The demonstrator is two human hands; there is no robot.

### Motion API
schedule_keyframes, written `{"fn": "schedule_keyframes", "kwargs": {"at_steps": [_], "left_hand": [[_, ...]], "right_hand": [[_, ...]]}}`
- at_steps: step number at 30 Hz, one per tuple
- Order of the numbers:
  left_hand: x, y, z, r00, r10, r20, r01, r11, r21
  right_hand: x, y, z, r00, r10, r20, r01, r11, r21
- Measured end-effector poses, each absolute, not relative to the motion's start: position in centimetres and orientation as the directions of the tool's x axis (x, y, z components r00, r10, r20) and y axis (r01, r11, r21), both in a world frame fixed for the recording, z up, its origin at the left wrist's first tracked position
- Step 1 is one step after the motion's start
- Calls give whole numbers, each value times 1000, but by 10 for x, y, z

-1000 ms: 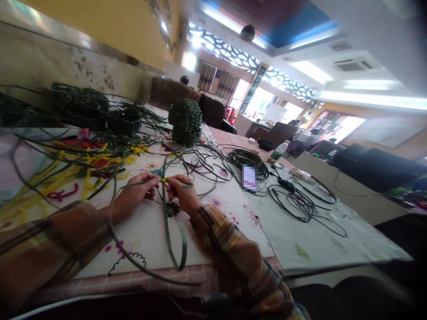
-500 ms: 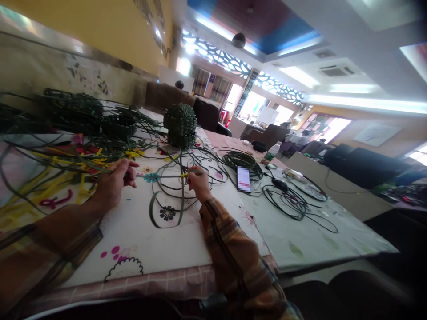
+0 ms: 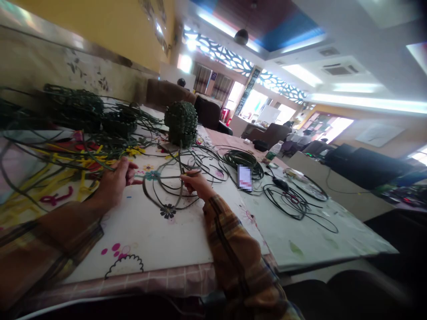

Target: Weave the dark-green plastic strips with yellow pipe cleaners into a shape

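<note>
My left hand [image 3: 116,180] is closed on a flat green weaving strip [image 3: 167,177], thumb and forefinger pinching it. This strip stretches across to my right hand [image 3: 196,183], whose fingers pinch it at a spot where several strips meet. The exact crossing is covered by my right fingers. Below and between the hands, another strip curves in a loop [image 3: 146,195] over the flowered tablecloth [image 3: 156,249]. Just beyond them stands a dark green woven piece [image 3: 181,122], rounded like an upturned basket, with strips trailing from it.
Yellow strips [image 3: 83,186] and a magenta curl [image 3: 55,196] lie at left. Behind them are more dark green woven pieces [image 3: 71,106]. To the right lie a coil of green strip [image 3: 236,159], a phone [image 3: 245,178], a bottle [image 3: 274,151] and a looser coil [image 3: 290,202].
The loop of strip below my hands has swung to the left. My right fingers have shifted slightly, and the yellow bit seen at their tips is now hidden. My left hand stays nearly still.
</note>
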State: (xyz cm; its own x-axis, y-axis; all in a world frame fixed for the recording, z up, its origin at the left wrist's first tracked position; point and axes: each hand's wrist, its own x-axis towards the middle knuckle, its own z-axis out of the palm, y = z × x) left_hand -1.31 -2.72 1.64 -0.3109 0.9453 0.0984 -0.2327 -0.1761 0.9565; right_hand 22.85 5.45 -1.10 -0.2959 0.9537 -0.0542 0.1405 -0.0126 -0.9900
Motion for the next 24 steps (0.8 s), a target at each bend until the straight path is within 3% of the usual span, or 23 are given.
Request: {"fn": "schedule_keyframes", "kwargs": {"at_steps": [6,10,15,18,20,22,24], "left_hand": [[-18,-26,17,-354,911,210,-139,-273,952],[-23,-24,21,-375,906,194,-140,-262,955],[-26,-22,19,-375,905,199,-120,-261,958],[-28,-18,12,-360,910,206,-104,-258,960],[-30,-14,8,-355,911,210,-106,-262,959],[-31,-12,5,-353,910,219,-107,-272,956],[-32,-11,4,-361,904,229,-106,-284,953]], "right_hand": [[240,57,-7,-473,876,-95,100,-54,-993],[245,59,-4,-451,887,-101,138,-43,-990],[243,62,-1,-221,964,150,129,181,-975],[242,63,3,-8,930,369,289,355,-889],[242,63,5,36,866,499,414,442,-796],[241,62,3,-34,859,511,454,469,-757],[239,61,-2,-133,907,400,401,418,-815]]}}
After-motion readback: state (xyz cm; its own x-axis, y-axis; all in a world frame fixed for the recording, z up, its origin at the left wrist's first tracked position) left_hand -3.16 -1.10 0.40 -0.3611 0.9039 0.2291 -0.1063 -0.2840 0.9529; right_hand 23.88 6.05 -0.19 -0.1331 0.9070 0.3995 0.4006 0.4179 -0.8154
